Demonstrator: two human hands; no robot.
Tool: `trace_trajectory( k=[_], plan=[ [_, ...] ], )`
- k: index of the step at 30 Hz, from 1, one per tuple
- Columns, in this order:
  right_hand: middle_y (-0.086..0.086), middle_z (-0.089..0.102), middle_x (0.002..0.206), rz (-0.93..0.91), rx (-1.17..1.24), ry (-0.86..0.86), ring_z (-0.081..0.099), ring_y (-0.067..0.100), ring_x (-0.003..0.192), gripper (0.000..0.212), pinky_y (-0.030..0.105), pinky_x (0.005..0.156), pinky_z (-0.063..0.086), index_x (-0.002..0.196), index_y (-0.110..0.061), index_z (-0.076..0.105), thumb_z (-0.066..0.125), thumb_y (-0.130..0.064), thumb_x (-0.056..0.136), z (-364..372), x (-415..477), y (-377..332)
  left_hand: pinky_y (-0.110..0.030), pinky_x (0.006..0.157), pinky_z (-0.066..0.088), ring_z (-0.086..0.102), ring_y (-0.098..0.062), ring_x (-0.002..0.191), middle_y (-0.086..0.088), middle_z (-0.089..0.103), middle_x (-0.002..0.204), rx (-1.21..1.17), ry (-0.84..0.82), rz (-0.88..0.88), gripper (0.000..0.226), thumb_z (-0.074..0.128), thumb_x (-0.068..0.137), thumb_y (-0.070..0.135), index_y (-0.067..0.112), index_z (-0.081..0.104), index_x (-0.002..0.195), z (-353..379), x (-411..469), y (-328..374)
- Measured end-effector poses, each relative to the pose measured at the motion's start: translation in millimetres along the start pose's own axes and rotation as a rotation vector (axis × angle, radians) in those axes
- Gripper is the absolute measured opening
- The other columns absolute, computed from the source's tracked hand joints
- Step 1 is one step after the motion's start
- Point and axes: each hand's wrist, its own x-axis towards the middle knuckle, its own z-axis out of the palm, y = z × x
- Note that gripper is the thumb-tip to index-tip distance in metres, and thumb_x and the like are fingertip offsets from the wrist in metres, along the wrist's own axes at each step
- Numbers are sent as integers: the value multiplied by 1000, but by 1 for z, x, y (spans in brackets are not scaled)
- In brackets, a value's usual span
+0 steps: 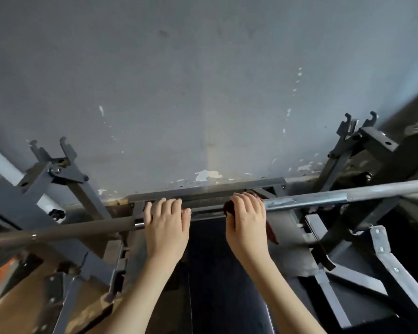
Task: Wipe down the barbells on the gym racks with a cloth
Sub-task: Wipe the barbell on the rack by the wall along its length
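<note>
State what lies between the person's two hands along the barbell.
The head view shows only a short bare stretch of the barbell between the left hand, gripping the bar, and the right hand, which holds the cloth round it.

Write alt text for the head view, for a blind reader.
The left hand and right hand grip a barbell resting across a gym rack; the right hand wraps a dark red cloth round the bar.

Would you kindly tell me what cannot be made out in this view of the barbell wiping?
Head view:
Ends of the barbell: cut off by both side edges.
Most of the cloth: hidden under the right hand.
Palm of the left hand: faces away from the camera.
</note>
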Motion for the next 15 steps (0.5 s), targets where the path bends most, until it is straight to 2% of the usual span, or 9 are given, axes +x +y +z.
trace_trajectory(
  k=[4,6,8,11,15],
  plan=[
    [6,65,116,-211,-1,-87,54,25,114,31,39,106,40,110,-7,62,60,-8,80,-1,3,-3,-51,105,34,60,-29,113,-4,70,109,10,23,76,54,28,96,41,10,69,111,4,6,-3],
    [5,66,111,-180,-43,-58,56,25,110,29,34,103,38,107,-8,63,60,-8,78,-13,7,18,-51,106,33,59,-29,114,-4,70,111,8,22,94,54,27,96,41,10,69,112,6,6,-3],
    [6,66,106,-79,-50,-8,57,27,105,26,36,102,39,103,-7,64,60,-8,77,-21,9,30,-52,107,34,59,-28,115,-4,70,112,7,23,89,55,26,97,40,10,69,113,7,5,1],
    [8,67,105,-37,-31,-69,60,30,103,25,49,99,46,100,-6,65,65,-5,76,-17,12,19,-51,108,31,59,-30,116,-6,69,113,26,36,27,55,27,97,40,9,69,113,9,4,16],
    [7,68,112,-292,4,-238,63,26,107,33,41,98,50,107,-8,66,72,-10,75,-33,22,41,-50,112,25,53,-31,123,-9,67,118,58,85,-160,54,28,97,38,6,67,114,13,-2,44]
  ],
)
